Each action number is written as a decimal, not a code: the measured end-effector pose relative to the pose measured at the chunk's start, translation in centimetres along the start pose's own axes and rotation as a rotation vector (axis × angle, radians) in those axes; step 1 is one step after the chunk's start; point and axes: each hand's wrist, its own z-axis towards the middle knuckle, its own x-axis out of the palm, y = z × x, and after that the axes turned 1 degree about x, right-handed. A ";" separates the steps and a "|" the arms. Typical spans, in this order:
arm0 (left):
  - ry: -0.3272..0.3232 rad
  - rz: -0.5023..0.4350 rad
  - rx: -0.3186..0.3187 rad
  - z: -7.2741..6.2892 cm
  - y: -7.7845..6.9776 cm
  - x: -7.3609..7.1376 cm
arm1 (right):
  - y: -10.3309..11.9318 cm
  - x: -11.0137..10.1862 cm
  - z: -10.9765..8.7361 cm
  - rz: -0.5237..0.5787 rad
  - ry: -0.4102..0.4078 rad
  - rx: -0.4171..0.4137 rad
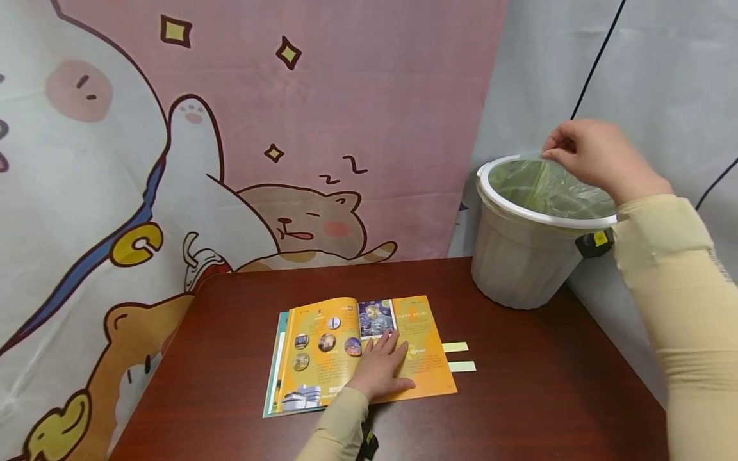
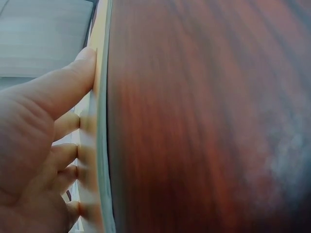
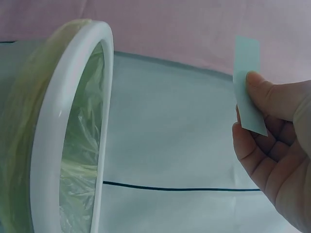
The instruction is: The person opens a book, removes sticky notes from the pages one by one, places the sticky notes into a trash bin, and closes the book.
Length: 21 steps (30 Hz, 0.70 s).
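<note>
Inspecting remotely, I find the right hand point(image 1: 602, 157) pinching a rectangular pale-green strip point(image 3: 242, 87) above the bin point(image 1: 521, 253); left of it, the left hand point(image 1: 380, 368), fingers apart, on an orange-paged open book point(image 1: 340, 369).

Table point(image 1: 519, 384), dark red-brown wood grain, glossy patch at near side. Open book point(image 1: 344, 368) flat around the middle, orange pages up, teal cover point(image 1: 283, 321) edge showing left. Pale yellow strip point(image 1: 456, 347) and pale green strip point(image 1: 463, 367) stick out past book's right edge, yellow farther, green nearer. White bin point(image 1: 513, 256) with plastic liner point(image 1: 521, 182) stands at far right corner.
</note>
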 end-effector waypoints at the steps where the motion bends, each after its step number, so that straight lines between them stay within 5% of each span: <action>1: 0.002 -0.003 -0.001 0.0 0.0 0.0 | -0.1 0.0 0.2 0.001 0.004 0.006; 21: 0.007 -0.003 -0.007 0.1 0.3 0.4 | -5.0 2.0 0.0 -0.022 0.132 0.202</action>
